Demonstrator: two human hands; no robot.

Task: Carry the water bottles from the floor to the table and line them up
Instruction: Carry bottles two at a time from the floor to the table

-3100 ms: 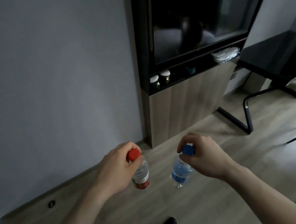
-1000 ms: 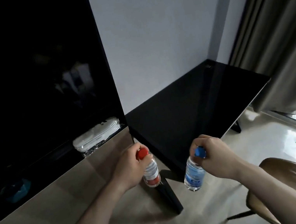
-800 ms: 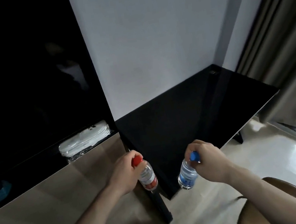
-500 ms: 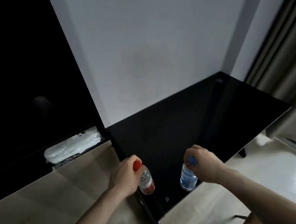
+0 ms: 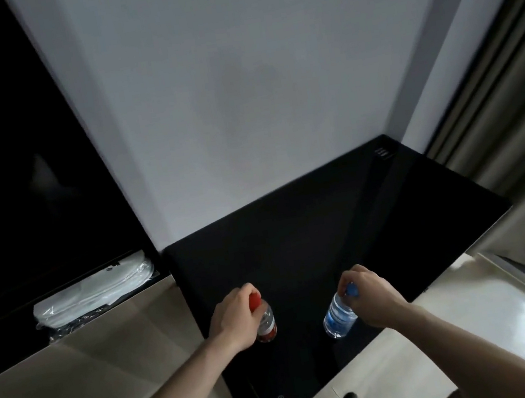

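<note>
The left hand [image 5: 234,320] is pinching the red-capped clear plastic bottle [image 5: 265,323] and the right hand [image 5: 371,295] the blue-capped clear plastic bottle [image 5: 339,318], both hanging over the glossy black tabletop [image 5: 346,237] near its front edge; next, lowering them upright, level.

1. The red-capped bottle [image 5: 265,324] carries a red label band, but the print on it is too small and blurred to read.
2. The blue-capped bottle [image 5: 338,317] shows a blue label, and its lettering is unreadable.
3. A small white mark sits on the table [image 5: 329,239] at its near edge, and it cannot be made out.
</note>
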